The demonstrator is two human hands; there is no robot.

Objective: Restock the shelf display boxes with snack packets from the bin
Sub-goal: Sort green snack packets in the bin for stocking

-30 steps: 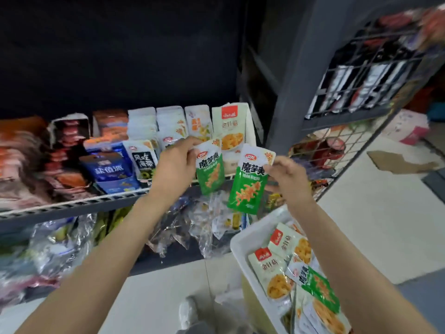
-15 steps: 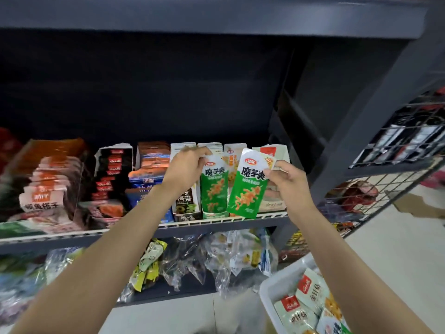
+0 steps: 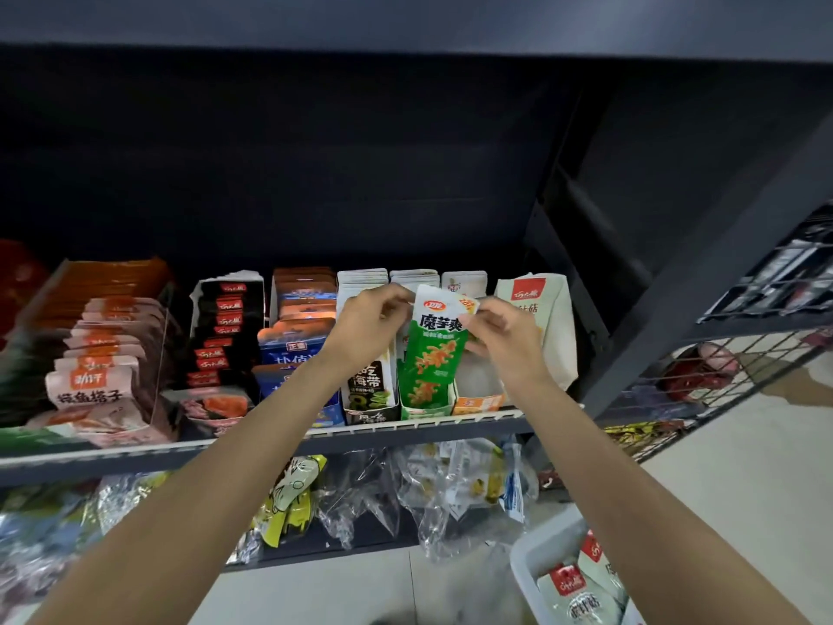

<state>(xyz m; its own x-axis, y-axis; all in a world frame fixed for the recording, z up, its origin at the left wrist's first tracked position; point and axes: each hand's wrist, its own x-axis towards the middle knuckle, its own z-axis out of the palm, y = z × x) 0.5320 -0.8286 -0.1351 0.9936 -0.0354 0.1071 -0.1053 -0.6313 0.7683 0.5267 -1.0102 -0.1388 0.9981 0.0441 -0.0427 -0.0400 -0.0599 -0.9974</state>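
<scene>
Bin bottom right, nearest, with at least two white packets visible inside; more left to shelve, I judge. Further out, left hand and right hand both pinch the top of green packets, at least one in front, lower end already inside the green box on the shelf. Green restock near done. About seven boxes in the row; exact packet counts unclear.

green pkt "魔芋爽", black box "吃海带", pink pkt "烤鱼塔子"
</scene>
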